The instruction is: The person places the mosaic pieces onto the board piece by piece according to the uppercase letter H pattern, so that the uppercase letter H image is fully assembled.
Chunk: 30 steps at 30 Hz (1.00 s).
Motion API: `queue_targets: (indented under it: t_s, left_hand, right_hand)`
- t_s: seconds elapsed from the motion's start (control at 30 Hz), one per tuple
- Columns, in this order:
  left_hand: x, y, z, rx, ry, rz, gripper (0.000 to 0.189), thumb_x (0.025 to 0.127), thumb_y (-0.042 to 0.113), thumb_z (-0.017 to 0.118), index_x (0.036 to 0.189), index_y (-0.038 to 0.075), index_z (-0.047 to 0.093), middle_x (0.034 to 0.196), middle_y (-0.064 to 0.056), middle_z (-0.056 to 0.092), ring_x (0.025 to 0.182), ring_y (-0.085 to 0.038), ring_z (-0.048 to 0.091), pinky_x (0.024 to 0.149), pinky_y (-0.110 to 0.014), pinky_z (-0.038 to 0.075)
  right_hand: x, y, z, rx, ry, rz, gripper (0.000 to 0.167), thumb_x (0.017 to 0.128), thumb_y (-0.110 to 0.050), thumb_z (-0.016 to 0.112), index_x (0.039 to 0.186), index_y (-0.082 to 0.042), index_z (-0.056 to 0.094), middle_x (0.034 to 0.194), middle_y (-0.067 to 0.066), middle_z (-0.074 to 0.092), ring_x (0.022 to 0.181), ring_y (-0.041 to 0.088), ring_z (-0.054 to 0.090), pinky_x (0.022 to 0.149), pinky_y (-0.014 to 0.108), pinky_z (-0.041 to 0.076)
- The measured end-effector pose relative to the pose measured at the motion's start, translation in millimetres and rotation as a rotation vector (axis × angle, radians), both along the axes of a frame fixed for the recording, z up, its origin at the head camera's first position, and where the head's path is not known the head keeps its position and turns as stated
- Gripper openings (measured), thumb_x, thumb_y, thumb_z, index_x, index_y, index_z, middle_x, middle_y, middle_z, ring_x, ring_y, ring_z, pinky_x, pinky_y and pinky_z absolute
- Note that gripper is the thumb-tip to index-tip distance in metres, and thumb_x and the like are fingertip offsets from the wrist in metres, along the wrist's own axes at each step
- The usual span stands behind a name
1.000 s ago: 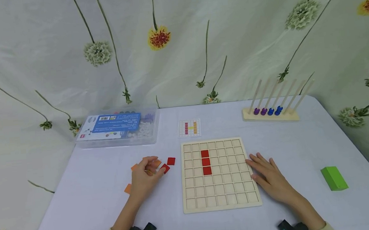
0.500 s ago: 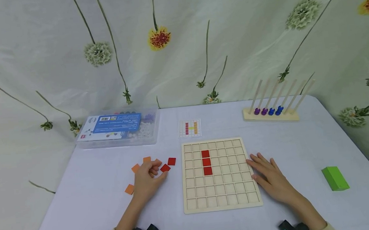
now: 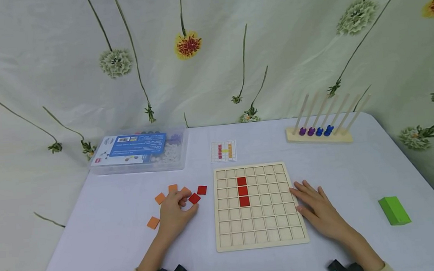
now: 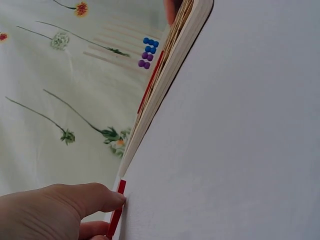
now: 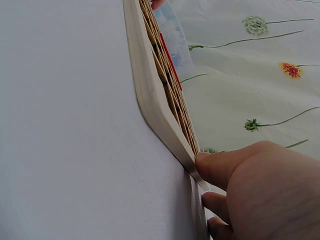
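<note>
white table (image 3: 342, 166); left hand (image 3: 174, 213) pinches red tile (image 3: 194, 198)

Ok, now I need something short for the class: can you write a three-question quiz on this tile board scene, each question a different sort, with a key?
1. Count: how many red tiles lie in the cells of the board?
2. Fill in the colour: the loose tiles near the left hand are red and ____.
3. Choose: which touches the board?
a) the left hand
b) the right hand
c) neither

Key: 1. three; 2. orange; 3. b
</note>
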State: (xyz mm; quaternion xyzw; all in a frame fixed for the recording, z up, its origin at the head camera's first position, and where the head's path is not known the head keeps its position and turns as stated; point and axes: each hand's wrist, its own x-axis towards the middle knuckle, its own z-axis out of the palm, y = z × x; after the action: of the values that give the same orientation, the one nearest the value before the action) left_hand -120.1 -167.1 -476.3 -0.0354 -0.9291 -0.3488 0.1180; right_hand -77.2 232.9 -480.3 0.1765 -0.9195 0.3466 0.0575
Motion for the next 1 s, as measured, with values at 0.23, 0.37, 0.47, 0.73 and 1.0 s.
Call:
queue_targets:
  t_s: [0.23, 0.37, 0.47, 0.73, 1.0]
  left_hand:
    - [-0.8, 0.7, 0.8, -0.010, 0.000, 0.003, 0.028, 0.073, 0.012, 0.083, 0.097, 0.002, 0.073, 0.079, -0.005, 0.053, 0.072, -0.014, 0.049, 0.062, -0.023, 0.043]
    - [-0.3, 1.9, 2.4, -0.014, 0.013, 0.009, 0.027, 0.073, 0.011, 0.082, 0.096, 0.001, 0.073, 0.078, -0.005, 0.053, 0.071, -0.014, 0.049, 0.061, -0.024, 0.042]
    - [0.0, 2.5, 2.8, -0.023, 0.023, 0.015, 0.025, 0.073, 0.011, 0.082, 0.094, 0.000, 0.074, 0.077, -0.005, 0.053, 0.070, -0.014, 0.049, 0.061, -0.024, 0.041]
    - [0.0, 1.8, 1.8, -0.016, 0.013, 0.024, 0.021, 0.074, 0.010, 0.081, 0.092, 0.002, 0.073, 0.078, -0.005, 0.055, 0.071, -0.014, 0.050, 0.063, -0.025, 0.042]
    - [0.0, 0.0, 2.3, 0.041, -0.025, 0.035, 0.022, 0.073, 0.009, 0.079, 0.093, 0.003, 0.072, 0.079, -0.005, 0.058, 0.072, -0.014, 0.052, 0.063, -0.022, 0.044]
  right_hand:
    - [-0.1, -0.1, -0.3, -0.005, -0.001, 0.002, 0.047, 0.096, -0.018, 0.060, 0.141, -0.010, 0.052, 0.150, 0.021, 0.041, 0.143, 0.047, 0.027, 0.112, 0.070, 0.007]
    - [-0.2, -0.1, -0.6, -0.006, 0.004, 0.002, 0.047, 0.096, -0.018, 0.060, 0.141, -0.010, 0.052, 0.150, 0.022, 0.041, 0.142, 0.047, 0.027, 0.112, 0.070, 0.007]
    - [-0.2, -0.2, -0.5, -0.007, 0.005, 0.001, 0.047, 0.095, -0.018, 0.060, 0.141, -0.010, 0.052, 0.150, 0.022, 0.042, 0.142, 0.048, 0.027, 0.112, 0.070, 0.007]
    - [0.0, -0.4, -1.0, -0.011, 0.001, 0.001, 0.047, 0.095, -0.018, 0.061, 0.141, -0.011, 0.052, 0.150, 0.022, 0.042, 0.142, 0.048, 0.027, 0.112, 0.070, 0.007]
    - [-0.1, 0.0, -1.3, -0.012, 0.006, 0.002, 0.047, 0.095, -0.018, 0.061, 0.141, -0.012, 0.052, 0.150, 0.022, 0.042, 0.142, 0.048, 0.027, 0.112, 0.070, 0.007]
